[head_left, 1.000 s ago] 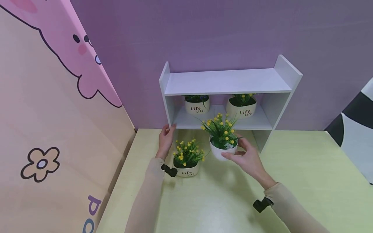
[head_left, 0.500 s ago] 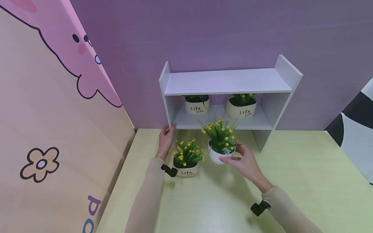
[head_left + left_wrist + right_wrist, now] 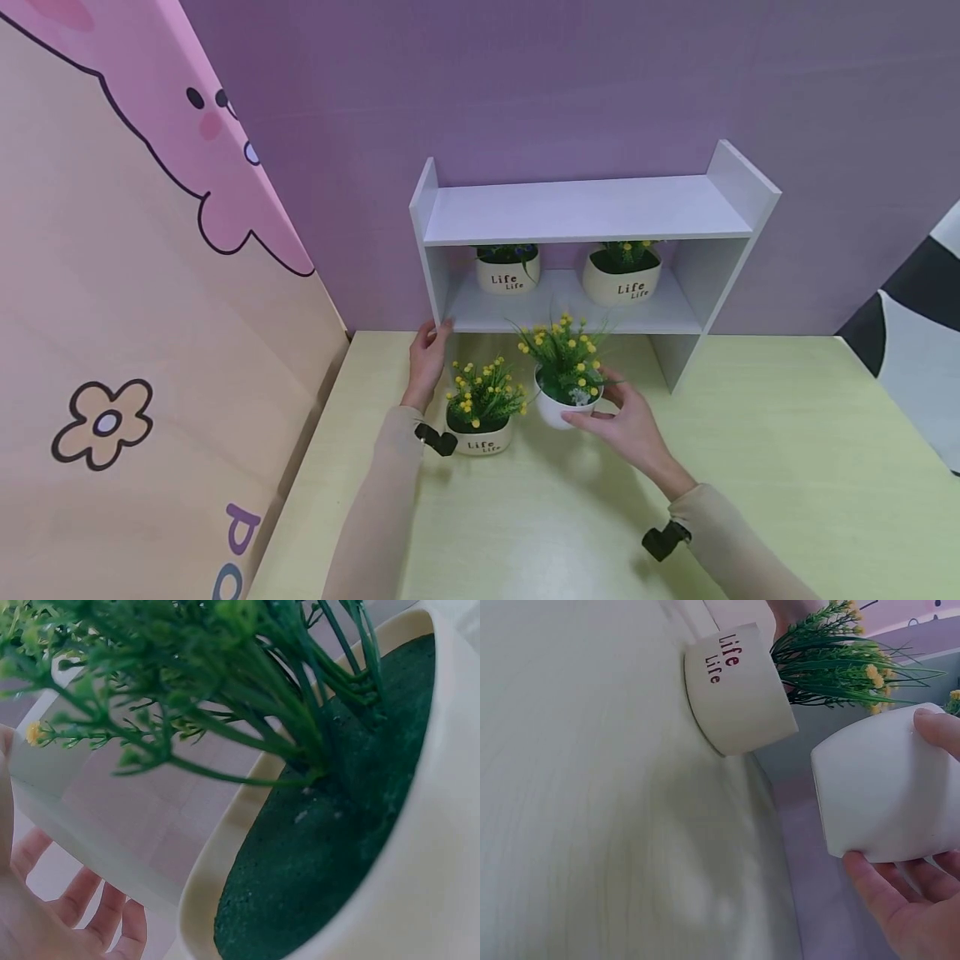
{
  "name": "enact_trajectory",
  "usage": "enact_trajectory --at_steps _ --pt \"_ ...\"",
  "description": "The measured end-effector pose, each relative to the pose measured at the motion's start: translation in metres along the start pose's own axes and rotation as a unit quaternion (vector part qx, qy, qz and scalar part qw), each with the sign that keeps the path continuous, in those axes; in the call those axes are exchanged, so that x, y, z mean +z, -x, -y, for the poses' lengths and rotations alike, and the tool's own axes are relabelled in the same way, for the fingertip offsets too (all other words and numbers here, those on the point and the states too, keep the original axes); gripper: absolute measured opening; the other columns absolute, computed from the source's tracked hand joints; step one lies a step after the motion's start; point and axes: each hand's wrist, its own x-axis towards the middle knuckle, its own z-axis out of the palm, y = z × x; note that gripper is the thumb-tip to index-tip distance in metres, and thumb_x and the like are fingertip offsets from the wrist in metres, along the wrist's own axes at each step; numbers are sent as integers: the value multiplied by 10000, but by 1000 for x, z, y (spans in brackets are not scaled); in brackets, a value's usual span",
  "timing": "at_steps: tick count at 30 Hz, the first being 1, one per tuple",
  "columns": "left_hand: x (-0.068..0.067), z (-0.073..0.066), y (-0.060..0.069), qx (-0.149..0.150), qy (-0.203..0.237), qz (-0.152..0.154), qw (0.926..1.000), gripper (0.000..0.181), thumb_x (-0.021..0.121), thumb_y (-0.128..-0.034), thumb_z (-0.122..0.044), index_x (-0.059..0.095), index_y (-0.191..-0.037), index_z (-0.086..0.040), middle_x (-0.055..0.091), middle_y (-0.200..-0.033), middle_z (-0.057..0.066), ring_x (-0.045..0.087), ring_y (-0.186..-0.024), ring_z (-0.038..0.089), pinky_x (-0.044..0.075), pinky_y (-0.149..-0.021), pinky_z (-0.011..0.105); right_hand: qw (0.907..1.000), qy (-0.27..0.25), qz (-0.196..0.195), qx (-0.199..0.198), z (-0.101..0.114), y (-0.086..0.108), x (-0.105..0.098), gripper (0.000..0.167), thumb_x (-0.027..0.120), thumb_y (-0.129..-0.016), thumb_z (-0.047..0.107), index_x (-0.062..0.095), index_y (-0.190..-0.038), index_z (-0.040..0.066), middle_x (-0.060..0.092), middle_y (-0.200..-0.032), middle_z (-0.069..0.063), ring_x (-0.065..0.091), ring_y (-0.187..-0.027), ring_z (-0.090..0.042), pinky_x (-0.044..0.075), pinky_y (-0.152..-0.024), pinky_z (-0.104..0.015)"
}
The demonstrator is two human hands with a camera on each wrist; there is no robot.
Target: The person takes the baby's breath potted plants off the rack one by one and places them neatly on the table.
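Note:
A white pot of yellow flowers is held above the table by my right hand, thumb in front and fingers round the right side. The right wrist view shows this white pot off the tabletop, pinched between thumb and fingers. My left hand touches the lower left edge of the white shelf. In the left wrist view the left hand has its fingers behind the shelf's panel. Just right of the left wrist stands a cream "Life" pot with yellow flowers on the table.
On the shelf's middle board stand two "Life" pots, one at left and one at right. The shelf backs onto a purple wall. A decorated panel rises along the left side of the pale table.
My right hand has brought the white pot lower and slightly to the left. My left hand has stayed at the shelf's edge.

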Motion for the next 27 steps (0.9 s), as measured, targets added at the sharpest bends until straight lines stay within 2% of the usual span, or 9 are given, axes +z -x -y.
enact_trajectory --at_steps 8,17,27 --pt "1 1 1 -42 31 -22 10000 622 617 -1048 -528 546 -1527 -138 582 -1473 206 549 -1390 410 443 -1134 617 9998 -111 128 124 -8 2 8 977 911 -851 127 335 -1620 -46 487 -1579 -286 566 -1381 -484 611 -938 -295" --pt "1 0 1 -33 -32 -58 10000 607 607 -1053 -528 553 -1520 -144 587 -1469 196 556 -1377 397 448 -1132 610 9994 -92 143 300 -15 3 15 993 915 -845 133 323 -1623 -41 480 -1574 -305 549 -1398 -490 611 -951 -324" --pt "0 0 0 -8 -47 10 10000 596 608 -1052 -537 559 -1510 -159 588 -1469 183 555 -1379 385 437 -1152 623 9997 53 95 224 -34 1 20 996 940 -820 167 362 -1610 -15 491 -1580 -275 551 -1403 -466 599 -995 -403"
